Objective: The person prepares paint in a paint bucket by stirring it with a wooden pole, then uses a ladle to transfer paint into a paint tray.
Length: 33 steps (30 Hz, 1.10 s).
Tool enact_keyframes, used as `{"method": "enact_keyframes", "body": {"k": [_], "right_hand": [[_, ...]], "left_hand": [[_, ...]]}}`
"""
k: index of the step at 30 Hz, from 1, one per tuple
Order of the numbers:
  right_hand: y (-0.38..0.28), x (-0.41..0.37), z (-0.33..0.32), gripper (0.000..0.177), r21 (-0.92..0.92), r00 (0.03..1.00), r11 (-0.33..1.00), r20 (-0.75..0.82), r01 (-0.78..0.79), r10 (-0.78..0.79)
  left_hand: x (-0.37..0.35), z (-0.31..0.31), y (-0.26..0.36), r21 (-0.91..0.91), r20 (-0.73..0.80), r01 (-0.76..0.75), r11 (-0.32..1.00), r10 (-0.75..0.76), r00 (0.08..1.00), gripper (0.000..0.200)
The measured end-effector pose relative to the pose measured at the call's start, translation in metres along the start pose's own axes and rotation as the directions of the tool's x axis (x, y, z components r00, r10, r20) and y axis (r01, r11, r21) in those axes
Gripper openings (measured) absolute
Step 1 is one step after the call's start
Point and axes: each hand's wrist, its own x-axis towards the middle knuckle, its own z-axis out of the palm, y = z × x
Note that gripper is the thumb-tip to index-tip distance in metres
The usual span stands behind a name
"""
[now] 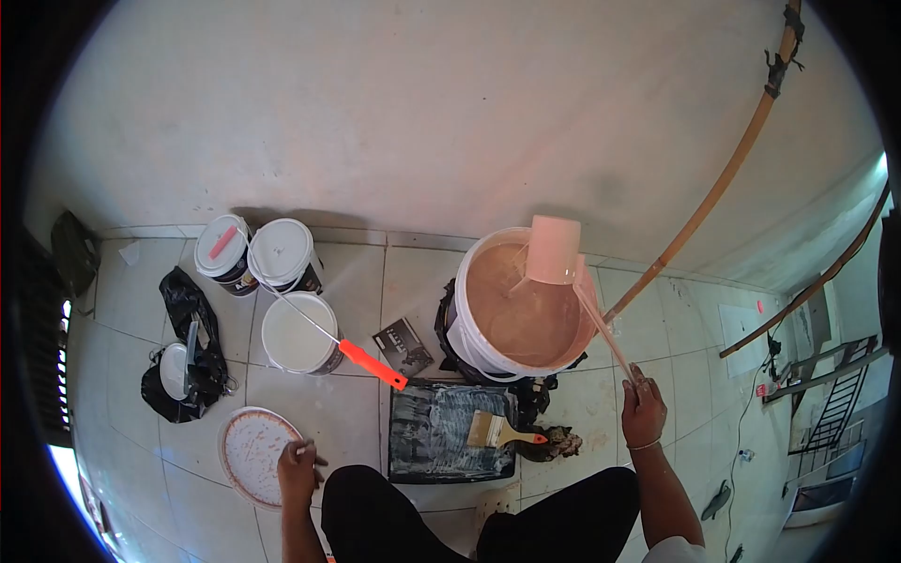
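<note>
A pink dipper is tilted over the rim of a large white bucket that holds pinkish-brown liquid. My right hand is closed around the lower end of the dipper's long handle, to the right of the bucket. At the lower left, my left hand has its fingers curled beside the right edge of a round white lid with reddish spots. Whether it touches the lid or holds anything is unclear.
A black paint tray bears a brush. A roller with an orange handle reaches across a white bucket. Two lidded buckets stand by the wall. Bamboo poles lean at the right.
</note>
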Motion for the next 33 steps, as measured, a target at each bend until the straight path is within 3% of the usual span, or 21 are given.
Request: {"method": "enact_keyframes", "body": {"k": [2,6,9,10,11,13,15,18,21,23,25,26,28,33], "right_hand": [[0.000,-0.003,0.001,0.026,0.047,1.000,0.999,-0.018,-0.006,0.007],[0.003,-0.009,0.007,0.029,0.148,0.997,0.987,-0.029,-0.064,0.069],[-0.003,-0.010,0.005,0.033,0.183,0.990,0.973,0.018,-0.139,0.138],[-0.003,-0.009,0.007,0.032,0.214,0.993,0.972,-0.044,-0.097,0.108],[-0.003,-0.010,0.007,0.031,0.240,0.991,0.969,-0.110,-0.054,0.082],[-0.004,-0.013,0.006,0.031,0.254,0.989,0.961,-0.070,-0.107,0.128],[-0.001,-0.018,0.006,0.031,0.259,0.983,0.952,-0.034,-0.166,0.180],[0.006,-0.015,0.007,0.031,0.231,0.990,0.968,-0.077,-0.094,0.114],[0.004,-0.006,0.000,0.030,0.292,0.976,0.941,-0.077,-0.172,0.203],[0.003,0.002,-0.006,0.029,0.270,0.973,0.961,-0.201,-0.055,0.112],[0.003,0.004,-0.012,0.028,0.269,0.970,0.961,-0.209,-0.066,0.125],[0.003,0.005,-0.014,0.028,0.281,0.969,0.957,-0.208,-0.071,0.133],[0.004,0.006,-0.015,0.028,0.273,0.966,0.960,-0.225,-0.062,0.126],[0.001,0.007,-0.024,0.028,0.247,0.972,0.969,-0.219,-0.033,0.089]], "left_hand": [[-0.008,0.016,0.047,0.011,0.017,-0.180,0.984,0.180,0.984,0.027],[-0.028,0.058,0.107,-0.051,0.213,-0.250,0.967,0.255,0.943,0.029],[-0.039,0.098,0.108,0.033,0.427,-0.283,0.958,0.243,0.871,0.035],[-0.036,0.111,0.098,0.101,0.525,-0.293,0.951,0.199,0.828,0.039],[-0.034,0.123,0.088,0.101,0.525,-0.299,0.949,0.205,0.826,0.039],[-0.036,0.141,0.079,0.290,0.687,-0.400,0.869,0.102,0.720,0.043],[-0.033,0.153,0.075,0.330,0.688,-0.445,0.833,0.111,0.718,0.045],[-0.030,0.166,0.072,0.347,0.685,-0.477,0.808,0.129,0.717,0.047],[-0.015,0.168,0.051,0.333,0.654,-0.505,0.796,0.191,0.732,0.046],[0.004,0.165,0.027,0.326,0.643,-0.550,0.769,0.247,0.725,0.045],[0.017,0.158,0.019,0.476,0.646,-0.595,0.648,0.201,0.736,0.042],[0.018,0.157,0.021,0.464,0.658,-0.603,0.649,0.204,0.725,0.042],[0.003,0.150,0.051,0.432,0.605,-0.374,0.821,0.043,0.795,0.040],[-0.003,0.157,0.048,0.415,0.639,-0.439,0.797,0.088,0.764,0.038]]}}
